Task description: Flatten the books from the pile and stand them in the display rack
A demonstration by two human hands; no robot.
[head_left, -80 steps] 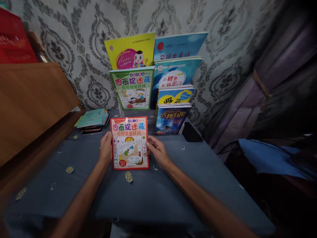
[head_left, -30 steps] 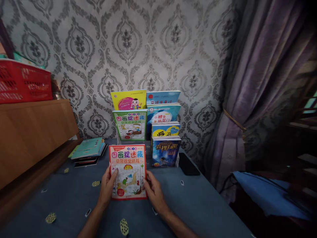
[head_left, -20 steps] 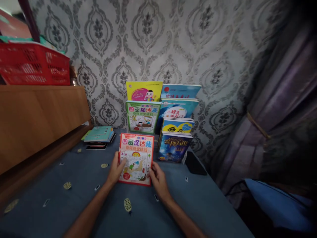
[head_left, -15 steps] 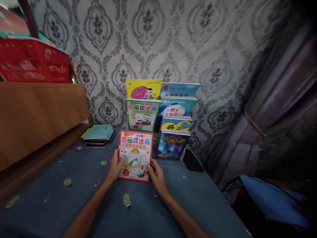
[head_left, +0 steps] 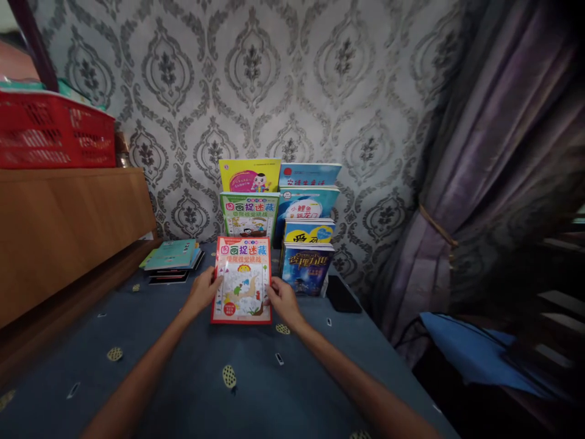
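A red-bordered picture book [head_left: 242, 283] stands tilted back between my two hands, its cover towards me. My left hand [head_left: 203, 289] grips its left edge with the thumb on the front. At the right edge, my right hand [head_left: 283, 300] is closed on it the same way. Right behind it stands a green picture book [head_left: 250, 213], its lower part hidden. A yellow book [head_left: 249, 174] rises behind the green one. To the right, a dark blue book [head_left: 306, 268] fronts a row with a yellow-and-blue book [head_left: 309, 231] and two light blue books [head_left: 308, 201] behind.
A pile of flat books [head_left: 171, 256] lies at the left by the wooden cabinet [head_left: 73, 231], which carries a red basket [head_left: 57, 131]. A black flat object [head_left: 343, 296] lies right of the rows. A patterned wall stands behind; a tied curtain [head_left: 425, 225] hangs at the right.
Both hands have moved the red-bordered book forward, closer to the green book, and it now covers more of that book's lower part. The camera view has shifted a little.
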